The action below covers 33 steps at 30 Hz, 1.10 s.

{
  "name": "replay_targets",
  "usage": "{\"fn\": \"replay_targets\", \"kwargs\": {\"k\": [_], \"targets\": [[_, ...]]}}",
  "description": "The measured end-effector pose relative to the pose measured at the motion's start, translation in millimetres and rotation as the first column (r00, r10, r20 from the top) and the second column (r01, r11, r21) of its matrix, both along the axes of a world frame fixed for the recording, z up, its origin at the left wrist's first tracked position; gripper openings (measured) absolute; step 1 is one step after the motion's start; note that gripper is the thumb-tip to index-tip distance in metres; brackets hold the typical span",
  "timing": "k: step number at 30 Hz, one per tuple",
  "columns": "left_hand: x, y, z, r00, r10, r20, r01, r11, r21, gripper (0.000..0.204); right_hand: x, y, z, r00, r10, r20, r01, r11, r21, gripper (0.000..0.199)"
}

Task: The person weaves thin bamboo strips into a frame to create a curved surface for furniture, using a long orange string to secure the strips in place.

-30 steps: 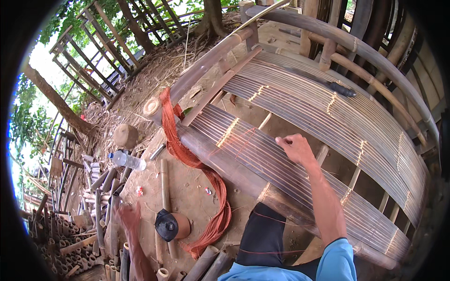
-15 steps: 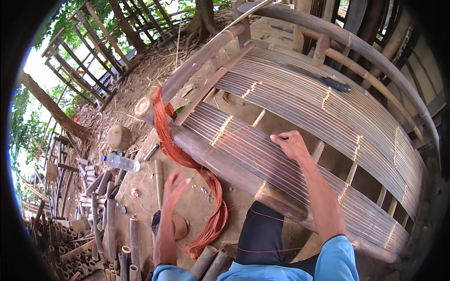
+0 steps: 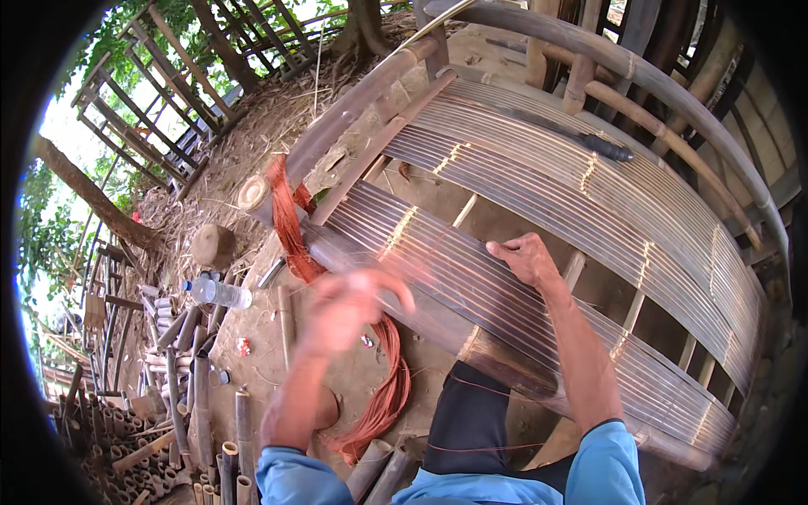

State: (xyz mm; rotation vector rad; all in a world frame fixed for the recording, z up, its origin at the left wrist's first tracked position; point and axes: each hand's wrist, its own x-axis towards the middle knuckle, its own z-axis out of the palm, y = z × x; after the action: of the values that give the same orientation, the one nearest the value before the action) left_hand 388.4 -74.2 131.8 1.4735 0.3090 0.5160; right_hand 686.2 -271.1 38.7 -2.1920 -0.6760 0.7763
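- Outdoor dirt yard, bamboo offcuts (image 3: pixel 181 404) lower left.
- Bamboo slat panel (image 3: pixel 539 219): slats' long axis runs upper left to lower right.
- Right hand (image 3: pixel 526 258) flat, fingers pressed together on slats.
- Left hand (image 3: pixel 349 307) blurred, fingers loosely curled, above orange cord (image 3: pixel 379 396).

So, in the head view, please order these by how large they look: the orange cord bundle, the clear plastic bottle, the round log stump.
1. orange cord bundle, clearly largest.
2. and 3. clear plastic bottle and round log stump: they look alike in size, so no ranking.
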Motion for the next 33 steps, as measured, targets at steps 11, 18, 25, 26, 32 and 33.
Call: {"fn": "replay_targets", "kwargs": {"k": [11, 18, 25, 26, 32, 33], "targets": [[-36.9, 108.2, -112.8, 0.967, 0.244, -0.079, -0.242, 0.764, -0.598, 0.033, 1.6, -38.6, 20.6, 0.944, -0.01, 0.33, 0.016, 1.0, -0.016, 0.029], [-125.8, 114.3, -120.7, 0.474, 0.713, -0.517, -0.513, 0.701, 0.497, 0.04, 41.2, -201.0, 83.2, 0.972, 0.07, 0.223, -0.033, 0.986, -0.166, 0.026], [-54.6, -40.9, -86.8, 0.78, 0.566, -0.267, -0.168, 0.601, 0.781, 0.018, 59.0, -219.1, 36.1, 0.905, 0.411, 0.113, -0.361, 0.881, -0.307, 0.027], [-43.3, -63.4, -78.6, 0.823, 0.505, -0.261, -0.121, 0.605, 0.787, 0.016, 59.4, -212.7, 36.2, 0.904, 0.413, 0.11, -0.367, 0.882, -0.297, 0.027], [37.5, -188.4, -66.9, 0.971, 0.215, -0.103, -0.049, 0.604, 0.796, 0.019, 61.9, -203.3, 68.4, 0.961, -0.016, -0.277, 0.205, 0.716, 0.667, 0.017], [48.9, -205.2, -65.0, 0.982, 0.153, -0.111, 0.001, 0.583, 0.812, 0.023, 56.4, -209.5, 73.0, 0.959, -0.024, -0.282, 0.215, 0.712, 0.668, 0.017]]}}
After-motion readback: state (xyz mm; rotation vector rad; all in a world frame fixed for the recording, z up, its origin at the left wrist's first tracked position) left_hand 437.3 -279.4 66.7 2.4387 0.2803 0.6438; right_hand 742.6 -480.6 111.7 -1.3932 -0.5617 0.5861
